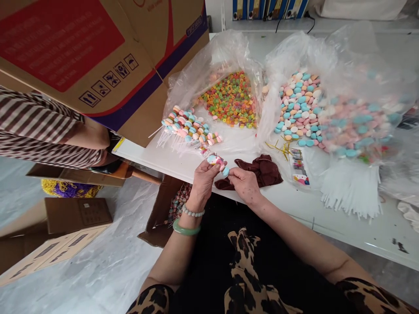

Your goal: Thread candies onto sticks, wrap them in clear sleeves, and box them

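Over the table's front edge, my left hand [203, 179] is closed on a short stick of pastel candies [225, 170], with pink and pale blue pieces showing past the fingers. A printed wrapper or label seems to lie against it, partly hidden. Fingertips of my right hand [244, 183] pinch at the blue end of the same candy stick. Just behind the right hand lies a crumpled dark brown cloth [266, 170]. Beyond the left hand is a pile of finished-looking candy sticks [186, 124] with white stems.
Plastic bags hold small ring candies [234, 100] and pastel candies [303, 104]. White sticks [352, 189], gold twist ties [283, 148] and printed wrappers [299, 168] lie right. A large carton [137, 91] stands left; an open box [160, 213] sits below. Another person's arm [88, 135] is beside the carton.
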Action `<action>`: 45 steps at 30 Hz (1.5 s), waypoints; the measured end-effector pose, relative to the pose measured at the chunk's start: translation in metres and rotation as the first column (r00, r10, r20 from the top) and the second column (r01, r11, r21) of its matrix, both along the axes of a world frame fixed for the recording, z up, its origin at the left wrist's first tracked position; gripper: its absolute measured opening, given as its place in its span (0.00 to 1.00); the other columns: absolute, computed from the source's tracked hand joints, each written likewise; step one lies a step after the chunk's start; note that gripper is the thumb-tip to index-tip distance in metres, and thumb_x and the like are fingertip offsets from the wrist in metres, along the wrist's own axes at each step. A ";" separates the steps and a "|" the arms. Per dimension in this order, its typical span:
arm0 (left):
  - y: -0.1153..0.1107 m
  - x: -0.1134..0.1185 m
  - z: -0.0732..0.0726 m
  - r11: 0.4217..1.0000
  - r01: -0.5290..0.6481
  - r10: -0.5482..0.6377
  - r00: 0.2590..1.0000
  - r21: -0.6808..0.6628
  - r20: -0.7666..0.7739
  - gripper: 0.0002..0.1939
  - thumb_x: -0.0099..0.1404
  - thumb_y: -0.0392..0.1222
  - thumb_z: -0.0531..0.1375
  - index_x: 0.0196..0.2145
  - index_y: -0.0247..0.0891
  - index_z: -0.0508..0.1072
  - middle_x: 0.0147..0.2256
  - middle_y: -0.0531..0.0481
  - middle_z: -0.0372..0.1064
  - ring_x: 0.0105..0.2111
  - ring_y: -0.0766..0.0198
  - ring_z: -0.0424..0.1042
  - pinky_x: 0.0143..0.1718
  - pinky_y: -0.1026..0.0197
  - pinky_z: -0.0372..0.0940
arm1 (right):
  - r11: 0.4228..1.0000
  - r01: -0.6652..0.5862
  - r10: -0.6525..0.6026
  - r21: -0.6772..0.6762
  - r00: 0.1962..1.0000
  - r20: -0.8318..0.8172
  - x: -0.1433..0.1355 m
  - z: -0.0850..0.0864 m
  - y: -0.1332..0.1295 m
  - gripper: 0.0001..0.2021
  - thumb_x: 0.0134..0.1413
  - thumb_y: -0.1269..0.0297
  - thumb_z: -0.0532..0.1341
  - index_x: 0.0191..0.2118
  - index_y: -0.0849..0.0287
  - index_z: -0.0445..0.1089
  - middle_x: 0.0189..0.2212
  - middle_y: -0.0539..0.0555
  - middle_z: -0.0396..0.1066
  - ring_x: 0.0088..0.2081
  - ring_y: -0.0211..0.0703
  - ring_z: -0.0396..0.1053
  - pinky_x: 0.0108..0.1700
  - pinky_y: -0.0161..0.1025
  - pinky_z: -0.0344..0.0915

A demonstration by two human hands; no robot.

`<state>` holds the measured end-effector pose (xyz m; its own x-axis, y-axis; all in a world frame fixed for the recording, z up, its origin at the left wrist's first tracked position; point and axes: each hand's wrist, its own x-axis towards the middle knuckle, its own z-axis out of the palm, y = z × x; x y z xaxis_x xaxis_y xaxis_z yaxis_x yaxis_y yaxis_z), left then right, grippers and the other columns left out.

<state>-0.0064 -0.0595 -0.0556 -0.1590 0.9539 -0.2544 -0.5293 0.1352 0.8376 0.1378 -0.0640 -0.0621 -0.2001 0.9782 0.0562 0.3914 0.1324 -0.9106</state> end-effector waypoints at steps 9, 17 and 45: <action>0.001 -0.012 -0.004 0.989 0.138 -0.127 0.981 -0.062 0.149 0.16 0.53 0.48 0.70 0.37 0.37 0.77 0.40 0.46 0.77 0.39 0.61 0.76 0.49 0.55 0.67 | 0.997 0.063 -0.061 0.043 0.997 -0.054 0.001 -0.006 0.002 0.08 0.55 0.67 0.56 0.28 0.55 0.70 0.22 0.47 0.69 0.26 0.38 0.67 0.34 0.34 0.62; -0.002 0.014 -0.002 0.994 -0.024 0.025 1.000 -0.105 0.007 0.13 0.55 0.48 0.69 0.30 0.36 0.75 0.31 0.51 0.74 0.32 0.67 0.72 0.38 0.63 0.67 | 0.937 -0.078 -0.084 0.339 0.896 0.437 -0.003 -0.007 -0.006 0.13 0.62 0.71 0.50 0.34 0.58 0.71 0.29 0.56 0.73 0.31 0.43 0.69 0.32 0.35 0.57; 0.000 0.019 -0.002 0.997 -0.072 0.072 0.997 0.015 0.000 0.16 0.49 0.34 0.70 0.35 0.37 0.72 0.32 0.53 0.74 0.38 0.62 0.77 0.42 0.61 0.68 | 0.937 -0.043 -0.003 -0.347 0.991 -0.131 0.004 0.006 0.017 0.13 0.55 0.51 0.60 0.37 0.54 0.64 0.25 0.46 0.72 0.19 0.35 0.68 0.25 0.32 0.62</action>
<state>0.0131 -0.0595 -0.0579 -0.2276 0.9437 -0.2400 -0.5364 0.0842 0.8398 0.1421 -0.0474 -0.0565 -0.2331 0.9368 -0.2609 0.2693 -0.1956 -0.9430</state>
